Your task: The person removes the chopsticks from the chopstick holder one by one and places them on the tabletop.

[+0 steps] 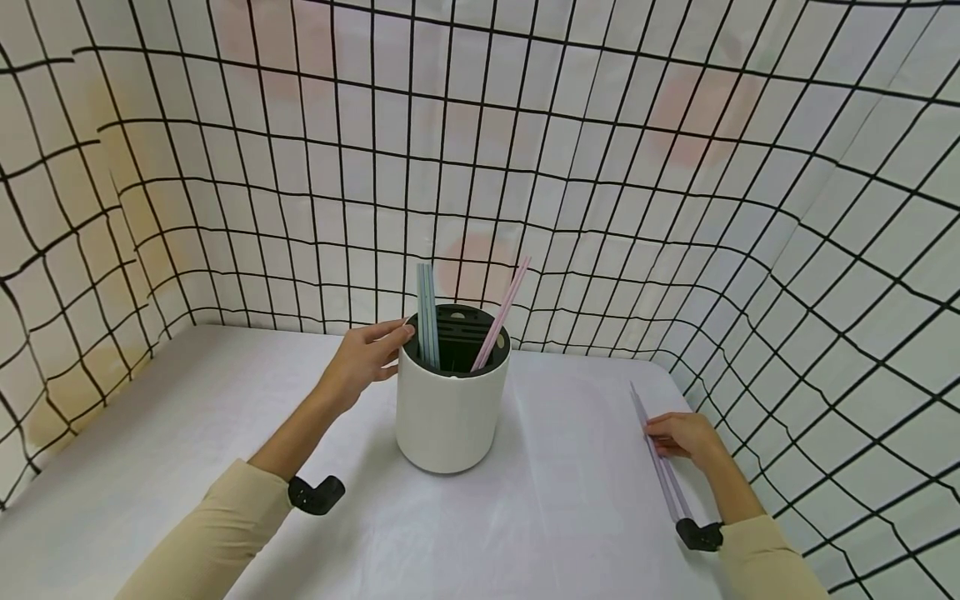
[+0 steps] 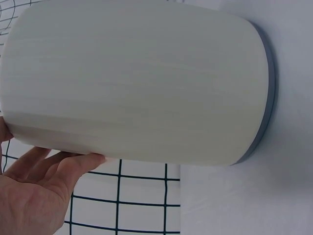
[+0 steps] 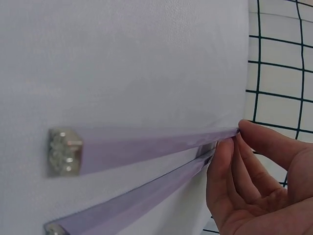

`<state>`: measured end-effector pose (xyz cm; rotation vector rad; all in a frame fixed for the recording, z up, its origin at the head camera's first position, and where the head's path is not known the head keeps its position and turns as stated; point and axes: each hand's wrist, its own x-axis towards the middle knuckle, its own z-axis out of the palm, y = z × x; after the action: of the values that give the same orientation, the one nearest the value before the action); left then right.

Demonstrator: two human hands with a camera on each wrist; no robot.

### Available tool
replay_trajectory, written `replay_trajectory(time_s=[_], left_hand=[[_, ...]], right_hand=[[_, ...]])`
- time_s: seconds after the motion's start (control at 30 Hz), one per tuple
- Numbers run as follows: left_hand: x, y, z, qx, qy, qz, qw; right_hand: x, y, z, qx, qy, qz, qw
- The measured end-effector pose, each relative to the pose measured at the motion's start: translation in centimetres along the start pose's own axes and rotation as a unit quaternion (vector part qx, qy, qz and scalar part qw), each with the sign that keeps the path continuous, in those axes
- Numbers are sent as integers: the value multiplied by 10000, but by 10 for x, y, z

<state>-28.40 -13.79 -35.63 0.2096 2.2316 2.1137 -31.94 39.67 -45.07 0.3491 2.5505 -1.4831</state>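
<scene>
Two hands, head view: rim of white cylindrical holder with black slotted top (image 1: pixel 448 421) touched by left hand (image 1: pixel 366 358); thin, tapered pale-purple sticks (image 1: pixel 664 482) pinched by right hand (image 1: pixel 686 437) near the table's right edge, well apart from holder.
Holder contents: straight blue-green sticks (image 1: pixel 427 312) and slanted pink sticks (image 1: pixel 506 312) seen upright in it.
Left wrist view: loosely bent fingers rested against holder's side, not wrapped round; pressure cannot be told.
Right wrist view: one purple stick pinched between thumb and fingertip, gap closed to its thickness; second held less visibly among fingers.
Purple stick handling: judged light, stiff, slippery; best gripped mid-shaft, both together, clear of silvery ends.
</scene>
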Motion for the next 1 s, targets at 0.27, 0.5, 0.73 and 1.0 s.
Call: replay_trajectory(time_s=[0.27, 0.5, 0.73, 1.0], left_hand=[[0, 1, 1, -11, 12, -34, 10000], [0, 2, 1, -19, 23, -49, 10000], [1, 1, 1, -4, 12, -41, 10000], [0, 0, 0, -18, -9, -27, 10000]], right_hand=[[1, 3, 0, -15, 10, 59, 10000], [2, 6, 0, -5, 92, 89, 9999], [-1, 4, 1, -75, 99, 18, 9999], [1, 5, 1, -112, 157, -3, 9998]])
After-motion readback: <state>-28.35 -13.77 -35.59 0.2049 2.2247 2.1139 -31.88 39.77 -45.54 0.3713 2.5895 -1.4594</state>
